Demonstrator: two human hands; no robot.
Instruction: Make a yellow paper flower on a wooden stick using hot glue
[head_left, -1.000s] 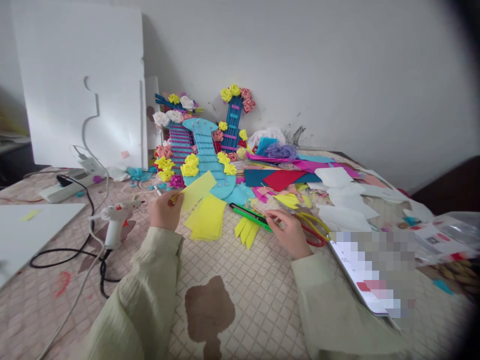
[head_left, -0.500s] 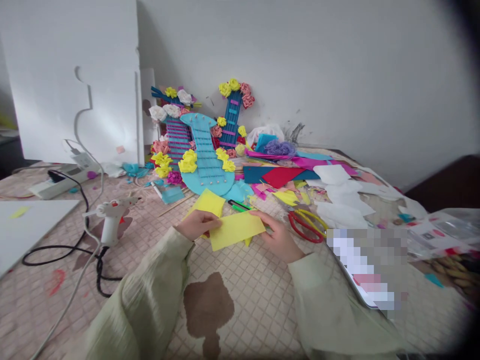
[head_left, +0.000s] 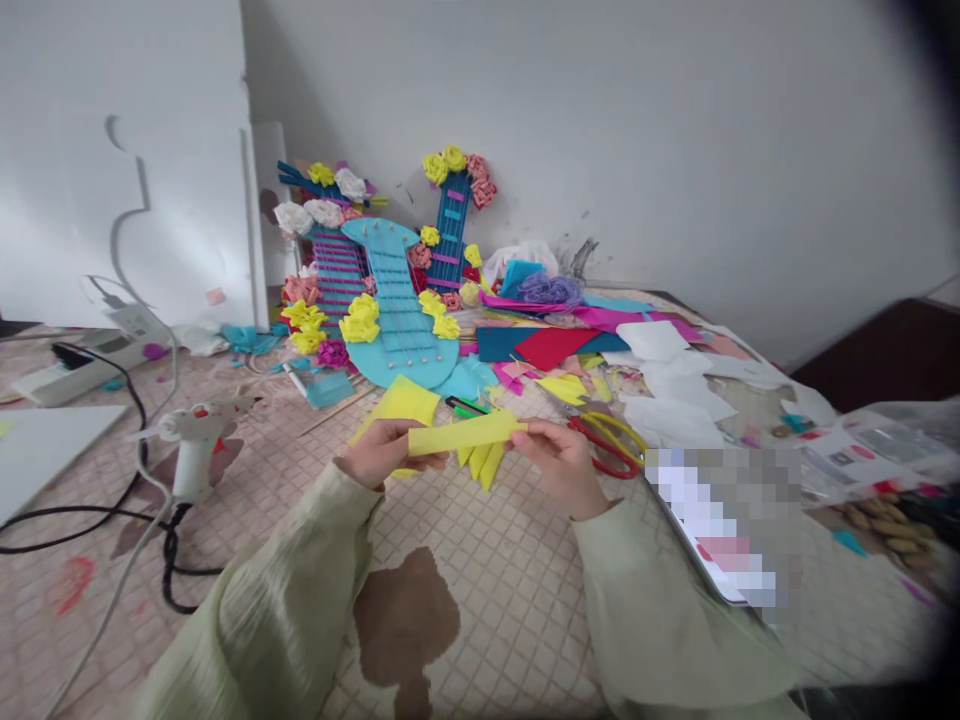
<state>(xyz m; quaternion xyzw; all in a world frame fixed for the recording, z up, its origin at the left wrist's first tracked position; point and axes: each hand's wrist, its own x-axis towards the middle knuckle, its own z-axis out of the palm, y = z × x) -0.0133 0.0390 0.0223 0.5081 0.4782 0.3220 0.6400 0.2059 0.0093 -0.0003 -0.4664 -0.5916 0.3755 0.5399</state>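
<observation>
A narrow strip of yellow paper (head_left: 465, 434) is stretched level between my two hands. My left hand (head_left: 381, 452) pinches its left end, and my right hand (head_left: 556, 458) pinches its right end between thumb and fingers. Just behind the strip lies a larger yellow sheet (head_left: 403, 400) on the table. Several cut yellow pieces (head_left: 481, 465) show below the strip. A green and black utility knife (head_left: 466, 406) lies behind it, partly covered. Near my right hand are scissors (head_left: 611, 450) with red and yellow handles.
A white glue gun (head_left: 196, 450) with trailing cords stands at left, by a power strip (head_left: 67, 365). Decorated paper instruments (head_left: 397, 300) lean against the wall. At right lie a pixelated phone (head_left: 712, 530), white paper scraps (head_left: 675, 380) and a clear plastic package (head_left: 885, 450).
The yellow paper in my hands has gone from a wide rectangle to a narrow band. Yellow pieces under it now show more. The view has shifted slightly right.
</observation>
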